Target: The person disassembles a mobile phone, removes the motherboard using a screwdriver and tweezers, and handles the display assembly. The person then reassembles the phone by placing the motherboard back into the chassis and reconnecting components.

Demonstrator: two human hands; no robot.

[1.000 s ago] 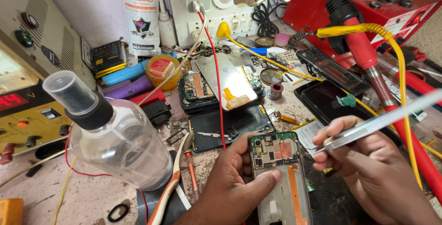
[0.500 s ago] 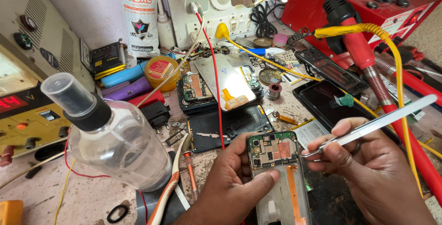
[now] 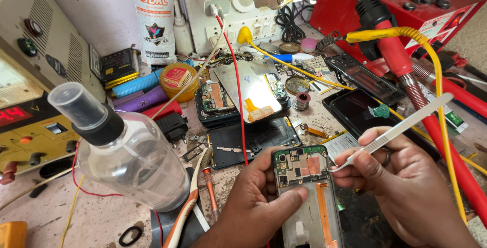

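Observation:
My left hand (image 3: 256, 202) grips an opened phone (image 3: 307, 197) with its back off, thumb lying across the middle of the frame. A green circuit board with a copper patch shows at the phone's top end. My right hand (image 3: 406, 187) holds metal tweezers (image 3: 393, 132), their tips touching the right edge of the circuit board. The tweezers' handle points up and to the right.
A clear plastic bottle (image 3: 127, 156) with a black collar stands at the near left. Other opened phones (image 3: 243, 93) and a dark screen (image 3: 355, 111) lie behind. A red hose (image 3: 436, 131) and yellow cable (image 3: 431, 60) run along the right. A power supply (image 3: 30, 90) sits at left.
My right hand has brought the tweezers' tips in to the right edge of the circuit board. The left hand keeps its hold on the phone.

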